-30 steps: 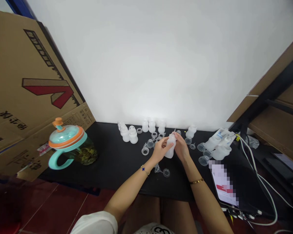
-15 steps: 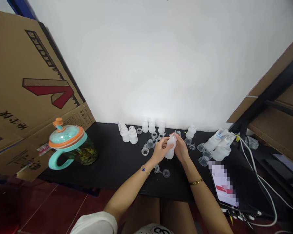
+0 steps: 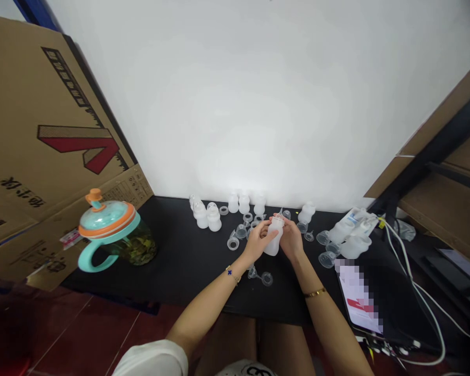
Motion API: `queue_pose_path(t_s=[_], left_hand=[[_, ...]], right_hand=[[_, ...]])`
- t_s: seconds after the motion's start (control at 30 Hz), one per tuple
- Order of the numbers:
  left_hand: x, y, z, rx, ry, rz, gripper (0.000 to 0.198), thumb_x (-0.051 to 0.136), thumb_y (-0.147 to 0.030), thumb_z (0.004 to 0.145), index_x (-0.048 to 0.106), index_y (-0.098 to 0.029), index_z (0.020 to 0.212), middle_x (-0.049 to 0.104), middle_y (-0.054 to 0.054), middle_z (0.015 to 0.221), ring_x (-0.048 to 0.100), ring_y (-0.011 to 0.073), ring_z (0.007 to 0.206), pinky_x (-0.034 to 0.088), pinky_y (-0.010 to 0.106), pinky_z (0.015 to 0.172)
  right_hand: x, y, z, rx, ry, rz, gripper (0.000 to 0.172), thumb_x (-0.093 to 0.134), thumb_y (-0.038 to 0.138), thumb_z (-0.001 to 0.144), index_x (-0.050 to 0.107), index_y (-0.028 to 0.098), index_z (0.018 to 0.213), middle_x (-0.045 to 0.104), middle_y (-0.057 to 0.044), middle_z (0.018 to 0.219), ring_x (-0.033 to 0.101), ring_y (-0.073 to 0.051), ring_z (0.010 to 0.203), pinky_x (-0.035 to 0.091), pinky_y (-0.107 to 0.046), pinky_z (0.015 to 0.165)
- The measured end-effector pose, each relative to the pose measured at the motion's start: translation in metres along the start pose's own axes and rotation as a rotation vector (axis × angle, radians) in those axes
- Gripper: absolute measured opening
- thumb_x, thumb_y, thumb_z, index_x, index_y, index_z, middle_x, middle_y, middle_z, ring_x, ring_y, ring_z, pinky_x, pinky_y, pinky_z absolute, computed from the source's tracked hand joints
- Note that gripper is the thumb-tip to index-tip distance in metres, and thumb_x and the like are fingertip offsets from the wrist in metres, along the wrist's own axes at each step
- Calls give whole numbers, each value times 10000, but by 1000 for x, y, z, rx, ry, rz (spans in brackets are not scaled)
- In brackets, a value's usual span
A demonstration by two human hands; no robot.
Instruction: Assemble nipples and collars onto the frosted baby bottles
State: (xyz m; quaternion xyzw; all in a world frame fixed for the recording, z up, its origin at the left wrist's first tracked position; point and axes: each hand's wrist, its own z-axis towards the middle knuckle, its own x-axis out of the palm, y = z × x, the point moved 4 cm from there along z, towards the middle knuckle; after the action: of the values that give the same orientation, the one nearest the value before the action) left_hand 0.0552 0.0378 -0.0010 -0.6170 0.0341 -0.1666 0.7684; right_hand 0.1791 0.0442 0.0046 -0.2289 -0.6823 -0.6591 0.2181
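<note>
Your hands meet on one pale bottle (image 3: 273, 243), held over the middle of the table (image 3: 184, 263) with its top leaning slightly right. Your left hand (image 3: 256, 241) clasps its body, thumb across the front; your right hand (image 3: 292, 238) cups the neck from the far right side, its fingertips partly hidden, so how firmly they pinch cannot be told. Whether the base touches the table is equally unclear. A thin clear tip (image 3: 281, 211) shows above the neck: if your right fingers push it unevenly, it could sit crooked, and if they slip, it could drop among the loose parts. Squeezing hard with the left may flex the wall, which looks thin, and spoil the neck's shape. Watch your left wrist too: the funnel (image 3: 253, 272) and the clear disc (image 3: 267, 279) lie near it, and a dropped forearm could sweep them towards the front edge. Reach too far forward, and the bottles (image 3: 244, 202) by the wall could topple.
</note>
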Motion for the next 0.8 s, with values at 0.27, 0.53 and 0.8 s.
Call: queue_pose_path(t_s=[0.27,0.53,0.8], left_hand=[[0,3,1,5,7,-2,485,765,-496,800,654,-165,1137,746,91,1015,710,212,904,561,318,805],[1,-1,-2,-5,1,5,495,770,-492,795,642,-162,1140,736,85,1004,698,206,902,547,308,787],[0,-1,0,6,-8,-14,497,771,-500,794,659,-158,1137,746,106,1052,709,221,925,555,320,813]], right_hand=[[-3,0,1,-80,-31,-16,253,808,444,721,749,276,901,749,-6,951,683,-240,956,547,-359,840],[-4,-2,0,-84,-9,-48,305,834,465,716,750,289,950,729,20,905,663,-194,844,531,-314,757],[0,-1,0,12,63,30,309,715,494,782,744,288,1011,771,-26,1030,686,-295,1046,548,-435,874]])
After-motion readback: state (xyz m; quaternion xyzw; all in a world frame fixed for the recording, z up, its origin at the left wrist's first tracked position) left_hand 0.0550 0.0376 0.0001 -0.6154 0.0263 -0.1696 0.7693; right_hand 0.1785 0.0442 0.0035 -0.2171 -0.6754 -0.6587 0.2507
